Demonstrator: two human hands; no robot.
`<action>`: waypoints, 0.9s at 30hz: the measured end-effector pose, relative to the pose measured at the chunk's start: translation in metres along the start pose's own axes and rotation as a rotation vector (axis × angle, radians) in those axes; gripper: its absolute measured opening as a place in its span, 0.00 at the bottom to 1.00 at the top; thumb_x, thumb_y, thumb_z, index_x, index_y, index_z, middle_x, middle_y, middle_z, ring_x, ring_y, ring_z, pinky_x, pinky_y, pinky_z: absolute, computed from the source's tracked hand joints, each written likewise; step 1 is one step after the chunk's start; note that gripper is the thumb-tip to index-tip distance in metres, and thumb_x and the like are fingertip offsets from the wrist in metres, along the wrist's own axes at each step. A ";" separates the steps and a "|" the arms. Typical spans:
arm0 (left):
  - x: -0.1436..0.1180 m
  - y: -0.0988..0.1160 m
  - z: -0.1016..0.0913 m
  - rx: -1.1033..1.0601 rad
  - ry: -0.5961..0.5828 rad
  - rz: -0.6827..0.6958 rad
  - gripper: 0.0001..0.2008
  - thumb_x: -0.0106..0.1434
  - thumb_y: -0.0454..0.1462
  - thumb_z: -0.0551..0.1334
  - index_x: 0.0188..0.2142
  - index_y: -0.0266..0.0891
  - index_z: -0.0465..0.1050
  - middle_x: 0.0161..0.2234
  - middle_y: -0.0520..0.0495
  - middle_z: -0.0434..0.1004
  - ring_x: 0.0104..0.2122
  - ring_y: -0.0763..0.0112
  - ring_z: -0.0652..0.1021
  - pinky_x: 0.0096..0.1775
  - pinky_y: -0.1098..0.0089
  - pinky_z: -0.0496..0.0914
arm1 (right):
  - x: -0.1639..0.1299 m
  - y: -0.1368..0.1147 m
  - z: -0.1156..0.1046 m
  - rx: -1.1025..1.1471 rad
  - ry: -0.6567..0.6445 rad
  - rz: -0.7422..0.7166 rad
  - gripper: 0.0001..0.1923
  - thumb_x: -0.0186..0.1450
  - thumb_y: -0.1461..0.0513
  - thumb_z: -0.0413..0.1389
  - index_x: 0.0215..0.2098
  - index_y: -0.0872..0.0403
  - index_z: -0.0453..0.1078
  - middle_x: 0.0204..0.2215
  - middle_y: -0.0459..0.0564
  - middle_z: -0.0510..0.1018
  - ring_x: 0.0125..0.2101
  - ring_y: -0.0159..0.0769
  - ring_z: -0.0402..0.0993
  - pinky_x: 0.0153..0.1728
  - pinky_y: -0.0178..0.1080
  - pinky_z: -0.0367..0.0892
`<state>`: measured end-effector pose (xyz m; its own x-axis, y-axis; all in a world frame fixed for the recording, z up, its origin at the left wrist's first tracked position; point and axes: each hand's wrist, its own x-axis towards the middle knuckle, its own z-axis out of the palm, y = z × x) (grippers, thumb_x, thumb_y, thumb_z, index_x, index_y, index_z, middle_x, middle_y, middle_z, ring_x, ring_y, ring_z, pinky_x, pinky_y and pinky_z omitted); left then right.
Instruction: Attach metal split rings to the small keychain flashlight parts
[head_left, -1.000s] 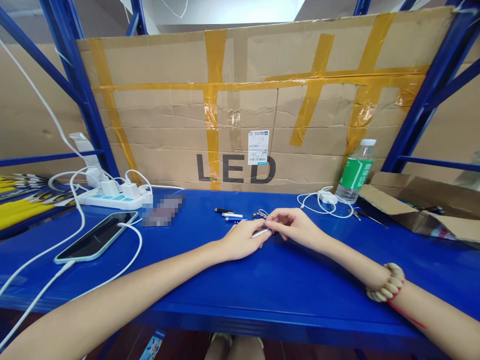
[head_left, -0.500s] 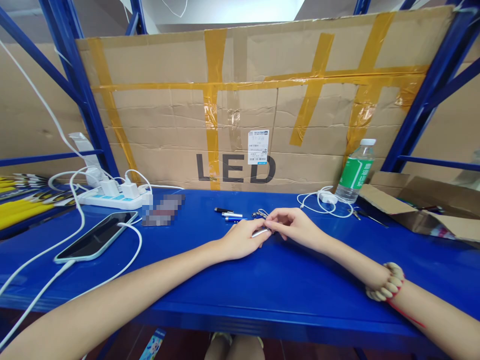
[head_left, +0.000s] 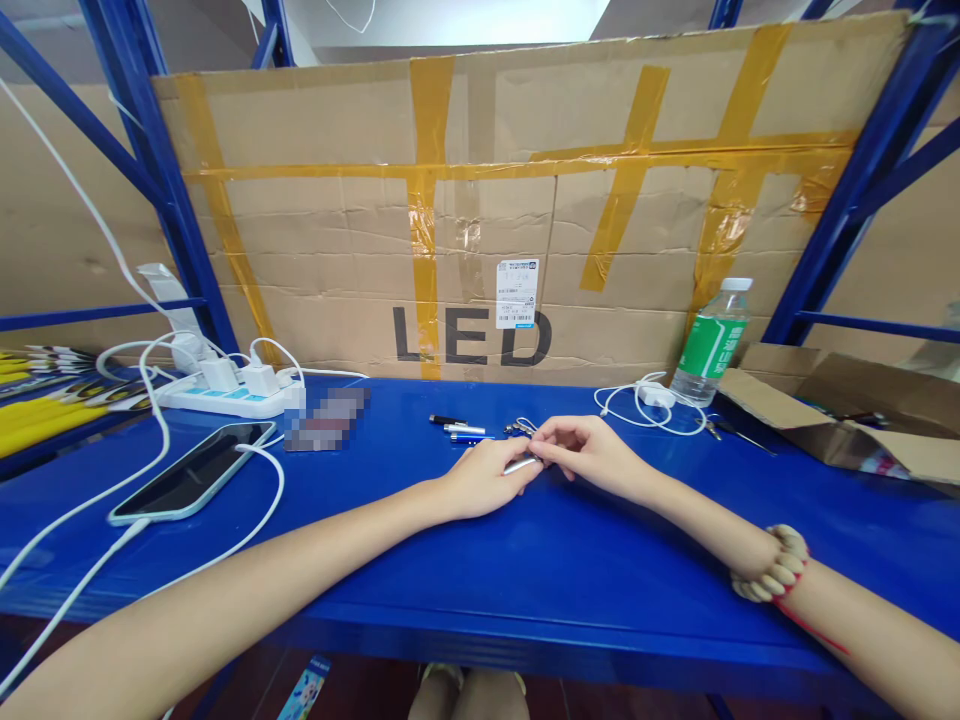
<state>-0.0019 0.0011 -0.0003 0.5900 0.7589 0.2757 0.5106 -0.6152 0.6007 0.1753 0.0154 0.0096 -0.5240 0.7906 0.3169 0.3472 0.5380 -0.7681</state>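
My left hand (head_left: 491, 478) is closed around a slim silver pen-like tube (head_left: 519, 465), held just over the blue tabletop. The fingertips of my right hand (head_left: 589, 450) are pinched together at the tube's right end; whatever small part they grip is hidden by the fingers. Just beyond my left hand lie a black pen-like tube (head_left: 447, 420), a silver one (head_left: 463, 430) and a blue one (head_left: 469, 439), side by side. Behind the fingertips sits a little cluster of metal clasps (head_left: 517, 428), partly covered by my right hand.
A phone (head_left: 196, 472) with white cables and a white power strip (head_left: 232, 398) occupy the left. To the right stand a green-labelled water bottle (head_left: 711, 345), a coiled white cable (head_left: 655, 396) and an open cardboard box (head_left: 840, 425). A large cardboard sheet (head_left: 337, 250) closes off the back.
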 end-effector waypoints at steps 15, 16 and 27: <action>0.001 0.000 0.001 0.052 -0.007 -0.018 0.11 0.62 0.40 0.51 0.38 0.39 0.69 0.25 0.52 0.72 0.27 0.72 0.72 0.30 0.74 0.63 | -0.001 -0.002 0.001 0.000 -0.032 0.002 0.16 0.57 0.51 0.54 0.31 0.57 0.70 0.19 0.44 0.70 0.15 0.23 0.61 0.16 0.28 0.57; 0.001 0.000 0.001 0.049 -0.007 -0.016 0.11 0.62 0.39 0.50 0.38 0.39 0.69 0.25 0.52 0.71 0.27 0.72 0.72 0.30 0.74 0.63 | -0.001 -0.002 0.001 0.002 -0.033 0.003 0.16 0.57 0.51 0.54 0.31 0.57 0.69 0.19 0.44 0.70 0.15 0.23 0.61 0.16 0.28 0.57; 0.001 0.001 0.000 0.041 -0.013 -0.027 0.11 0.62 0.39 0.51 0.38 0.39 0.69 0.25 0.52 0.72 0.27 0.72 0.72 0.30 0.74 0.63 | -0.001 -0.002 0.001 -0.003 -0.024 0.002 0.16 0.57 0.51 0.54 0.31 0.57 0.70 0.19 0.44 0.71 0.15 0.23 0.61 0.16 0.28 0.58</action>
<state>-0.0003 0.0015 0.0003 0.5837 0.7725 0.2502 0.5516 -0.6033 0.5760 0.1741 0.0133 0.0100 -0.5413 0.7847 0.3019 0.3509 0.5371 -0.7670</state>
